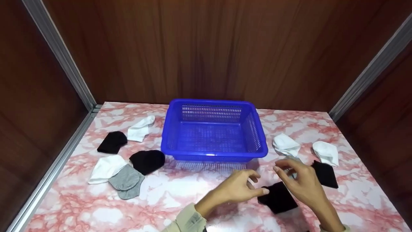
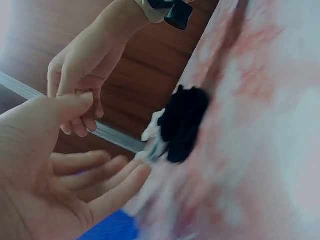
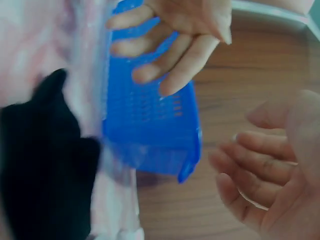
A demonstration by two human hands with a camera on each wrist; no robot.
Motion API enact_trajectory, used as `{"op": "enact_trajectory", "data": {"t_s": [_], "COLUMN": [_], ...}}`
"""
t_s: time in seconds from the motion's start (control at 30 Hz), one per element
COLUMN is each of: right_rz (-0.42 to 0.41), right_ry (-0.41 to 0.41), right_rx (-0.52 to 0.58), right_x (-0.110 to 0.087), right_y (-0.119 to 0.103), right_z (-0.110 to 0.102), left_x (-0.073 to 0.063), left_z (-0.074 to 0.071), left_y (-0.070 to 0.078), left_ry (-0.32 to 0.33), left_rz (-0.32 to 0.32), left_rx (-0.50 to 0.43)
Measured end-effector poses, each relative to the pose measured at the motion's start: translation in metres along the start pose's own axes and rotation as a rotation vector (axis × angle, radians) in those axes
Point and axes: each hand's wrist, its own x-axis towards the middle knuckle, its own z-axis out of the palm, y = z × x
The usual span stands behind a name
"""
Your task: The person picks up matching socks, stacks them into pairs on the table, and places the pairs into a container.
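Note:
A black sock (image 1: 278, 199) lies on the table between my two hands. Just left of it hovers my left hand (image 1: 238, 187), fingers loosely bent and thumb tip overlapping the sock's edge in the head view. My right hand (image 1: 301, 183) is held over the sock's right side, thumb and fingers apart. In both wrist views the palms hold nothing; the black sock (image 3: 47, 165) shows beside them. Partly hidden behind the right hand is a grey sock (image 1: 292, 158). Beyond it lie a white sock (image 1: 285, 145), another white sock (image 1: 325, 152) and a black one (image 1: 325, 174).
A blue plastic basket (image 1: 212, 155) with slotted walls stands mid-table, nothing inside it. To its left lie white socks (image 1: 106, 169), black socks (image 1: 148, 161) and grey socks (image 1: 127, 178). Brown wood-look panels (image 1: 206, 51) and metal rails (image 1: 61, 48) enclose the marbled table (image 1: 106, 214).

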Motion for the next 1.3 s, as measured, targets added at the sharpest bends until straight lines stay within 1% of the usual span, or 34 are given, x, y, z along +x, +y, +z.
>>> {"op": "enact_trajectory", "data": {"t_s": [0.07, 0.13, 0.23, 0.4, 0.47, 0.57, 0.63, 0.73, 0.83, 0.93, 1.03, 1.13, 1.2, 1.23, 1.3], "right_rz": [0.046, 0.105, 0.188, 0.287, 0.346, 0.438, 0.475, 0.483, 0.478, 0.480, 0.507, 0.527, 0.513, 0.502, 0.472], "right_ry": [-0.028, -0.062, -0.129, -0.240, -0.295, -0.382, -0.423, -0.435, -0.435, -0.443, -0.462, -0.466, -0.455, -0.450, -0.447], "right_rx": [-0.029, -0.057, -0.092, -0.167, -0.201, -0.246, -0.262, -0.268, -0.261, -0.251, -0.237, -0.198, -0.163, -0.145, -0.099], "right_x": [-0.006, -0.013, -0.024, -0.040, -0.044, -0.045, -0.043, -0.042, -0.043, -0.045, -0.047, -0.049, -0.051, -0.052, -0.051], "right_y": [0.006, 0.012, 0.019, 0.030, 0.033, 0.038, 0.041, 0.043, 0.043, 0.042, 0.040, 0.037, 0.035, 0.033, 0.029], "right_z": [-0.001, -0.003, -0.006, -0.006, -0.007, -0.008, -0.009, -0.009, -0.007, -0.001, 0.006, 0.012, 0.014, 0.015, 0.016], "left_x": [0.001, 0.003, 0.003, 0.001, 0.001, 0.004, 0.007, 0.012, 0.016, 0.020, 0.021, 0.023, 0.024, 0.023, 0.022], "left_z": [0.008, 0.014, 0.020, 0.029, 0.033, 0.039, 0.044, 0.050, 0.054, 0.057, 0.060, 0.062, 0.061, 0.060, 0.057], "left_y": [-0.002, -0.004, -0.006, -0.007, -0.006, -0.003, 0.000, 0.004, 0.007, 0.009, 0.011, 0.011, 0.010, 0.010, 0.010], "left_ry": [0.033, 0.066, 0.110, 0.181, 0.199, 0.209, 0.214, 0.231, 0.256, 0.251, 0.218, 0.189, 0.170, 0.162, 0.140], "left_rz": [-0.037, -0.058, -0.083, -0.127, -0.156, -0.208, -0.237, -0.259, -0.249, -0.250, -0.264, -0.269, -0.270, -0.268, -0.270], "left_rx": [-0.031, -0.028, -0.029, -0.055, -0.054, -0.043, -0.015, 0.024, 0.128, 0.257, 0.338, 0.363, 0.360, 0.346, 0.289]}}
